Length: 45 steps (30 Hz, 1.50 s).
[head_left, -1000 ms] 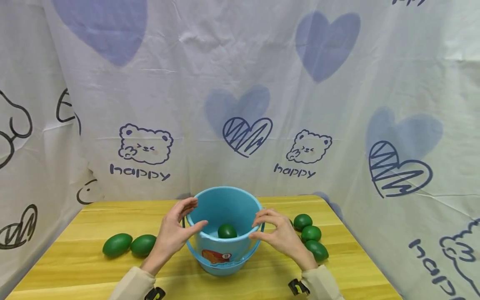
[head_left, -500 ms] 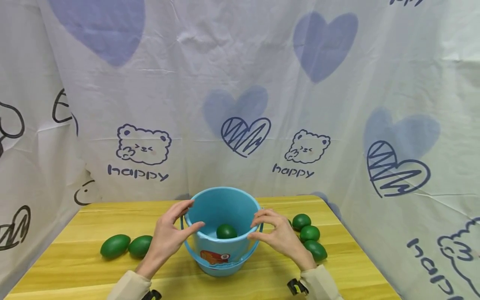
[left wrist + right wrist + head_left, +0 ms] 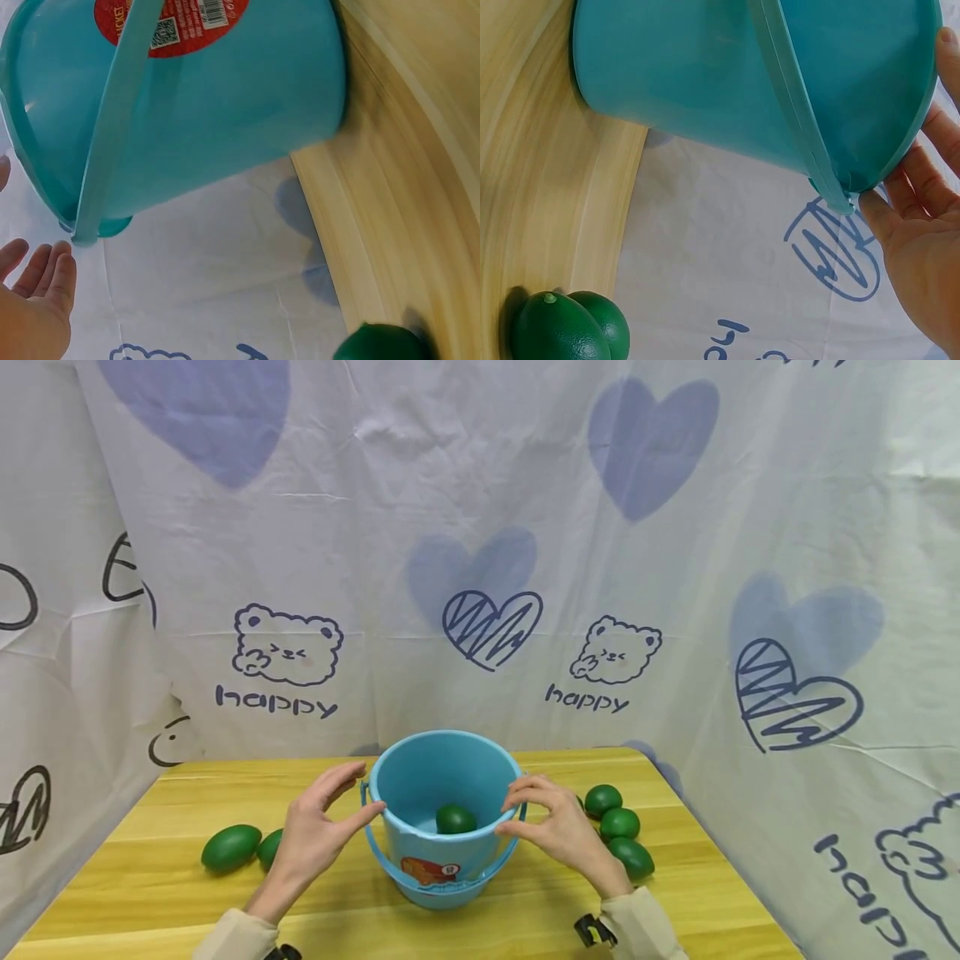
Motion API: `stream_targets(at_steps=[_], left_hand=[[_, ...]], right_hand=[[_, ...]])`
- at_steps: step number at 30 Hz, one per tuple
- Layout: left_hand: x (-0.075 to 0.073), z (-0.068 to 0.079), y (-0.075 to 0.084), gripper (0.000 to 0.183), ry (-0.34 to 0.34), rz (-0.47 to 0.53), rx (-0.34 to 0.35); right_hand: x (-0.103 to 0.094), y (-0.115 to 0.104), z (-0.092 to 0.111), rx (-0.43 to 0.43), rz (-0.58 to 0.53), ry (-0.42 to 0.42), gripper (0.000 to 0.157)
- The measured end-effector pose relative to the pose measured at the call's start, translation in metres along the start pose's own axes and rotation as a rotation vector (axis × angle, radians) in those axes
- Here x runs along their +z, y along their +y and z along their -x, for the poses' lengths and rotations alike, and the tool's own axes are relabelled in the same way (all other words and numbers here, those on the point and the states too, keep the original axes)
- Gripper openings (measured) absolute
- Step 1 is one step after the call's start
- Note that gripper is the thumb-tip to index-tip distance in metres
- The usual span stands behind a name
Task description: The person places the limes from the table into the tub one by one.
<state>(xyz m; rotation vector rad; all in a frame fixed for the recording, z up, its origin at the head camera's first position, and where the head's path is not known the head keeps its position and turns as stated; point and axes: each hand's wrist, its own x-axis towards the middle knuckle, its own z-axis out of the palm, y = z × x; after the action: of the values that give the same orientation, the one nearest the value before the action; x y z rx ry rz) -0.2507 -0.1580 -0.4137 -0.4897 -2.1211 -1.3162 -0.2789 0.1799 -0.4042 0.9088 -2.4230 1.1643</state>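
Observation:
A light blue plastic bucket (image 3: pixel 442 860) stands upright on the table, its handle (image 3: pixel 791 90) hanging down the front. One dark green oval fruit (image 3: pixel 456 819) lies inside. My left hand (image 3: pixel 311 835) is held at the bucket's left side, thumb tip close to the rim; in the left wrist view, its relaxed fingers (image 3: pixel 56 274) are apart from the bucket. My right hand (image 3: pixel 558 827) rests at the right of the rim, with nearly straight fingers (image 3: pixel 922 176) touching the edge by the handle joint and the thumb (image 3: pixel 949 56) farther along it.
Two green fruits (image 3: pixel 231 848) lie on the wooden table (image 3: pixel 180 902) at left, one partly hidden by my left hand. Several more green fruits (image 3: pixel 630 858) cluster to the right, behind my right forearm. A printed white cloth (image 3: pixel 465 485) hangs behind the table.
My left hand has moved left, away from the bucket's rim, and now covers more of one fruit. The right hand has stayed at the rim, and the bucket stands where it was.

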Motion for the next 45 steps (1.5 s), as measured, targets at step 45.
stream_targets(at_steps=[45], left_hand=[[-0.131, 0.029, -0.061, 0.04, -0.005, -0.449, -0.411]], right_hand=[[-0.001, -0.001, 0.0, -0.029, 0.014, -0.009, 0.028]])
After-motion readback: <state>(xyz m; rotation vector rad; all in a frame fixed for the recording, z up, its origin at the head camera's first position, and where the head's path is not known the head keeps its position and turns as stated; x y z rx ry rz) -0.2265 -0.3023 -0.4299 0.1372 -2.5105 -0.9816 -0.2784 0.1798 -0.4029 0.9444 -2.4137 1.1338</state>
